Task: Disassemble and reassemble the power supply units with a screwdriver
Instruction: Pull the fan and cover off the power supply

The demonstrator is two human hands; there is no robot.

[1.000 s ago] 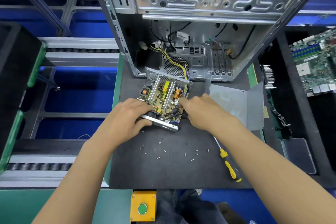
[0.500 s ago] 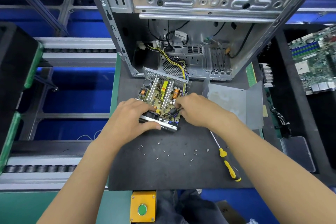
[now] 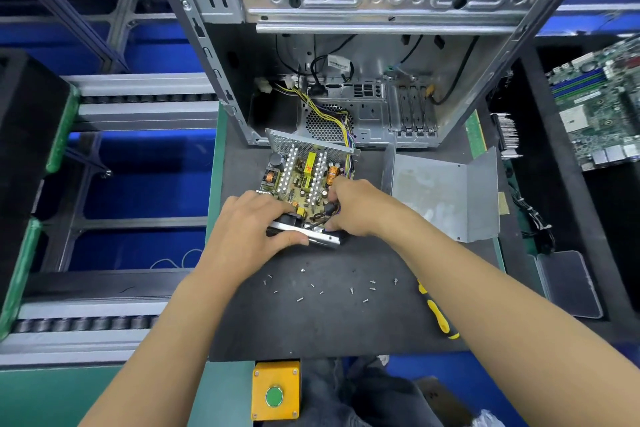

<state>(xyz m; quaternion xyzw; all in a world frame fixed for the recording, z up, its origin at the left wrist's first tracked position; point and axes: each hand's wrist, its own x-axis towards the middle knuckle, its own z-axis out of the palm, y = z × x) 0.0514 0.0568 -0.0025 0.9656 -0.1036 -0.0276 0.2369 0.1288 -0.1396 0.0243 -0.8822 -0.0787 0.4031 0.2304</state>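
From the head view, my left hand [image 3: 254, 232] grips the near edge of the power supply unit [image 3: 304, 191], thumb curled over its metal rim, while my right hand [image 3: 356, 206] pinches at the dark cables on the board's near right corner. The unit sits mid-mat, just near of the computer case [image 3: 346, 45]. Its cover [image 3: 446, 194] lies off to the right, screws [image 3: 322, 288] are scattered nearer me, and the screwdriver [image 3: 438, 315] lies untouched at right. I judge disassembly well advanced and reassembly not begun.
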